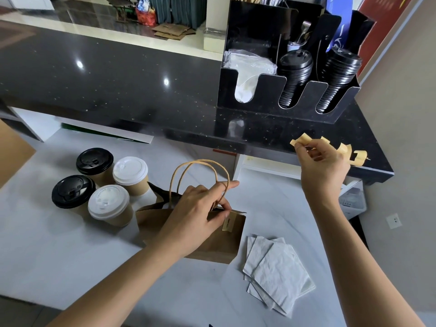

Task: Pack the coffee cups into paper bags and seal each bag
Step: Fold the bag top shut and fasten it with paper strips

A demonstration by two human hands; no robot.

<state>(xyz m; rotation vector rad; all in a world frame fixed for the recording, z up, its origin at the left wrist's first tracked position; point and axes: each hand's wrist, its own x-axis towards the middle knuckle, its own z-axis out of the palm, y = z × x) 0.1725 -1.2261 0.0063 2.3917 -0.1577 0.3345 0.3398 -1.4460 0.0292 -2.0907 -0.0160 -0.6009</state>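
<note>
A brown paper bag (pixel 219 241) with twisted handles stands on the white counter. My left hand (pixel 200 208) pinches its top edge shut, and a tan sticker (pixel 228 223) is folded over that edge beside my thumb. My right hand (pixel 320 166) is raised at the edge of the black counter and grips a tan sticker strip (pixel 300 141); several more strips (pixel 354 155) hang from that edge. Left of the bag stand several coffee cups, two with black lids (pixel 94 161) (pixel 73 191) and two with white lids (pixel 130 170) (pixel 108 201).
A pile of white napkins (pixel 278 267) lies right of the bag. On the raised black counter (pixel 118 86) stands a black organizer (pixel 283 67) with stacks of black lids and a plastic packet. A cardboard piece (pixel 11 152) juts in at the left.
</note>
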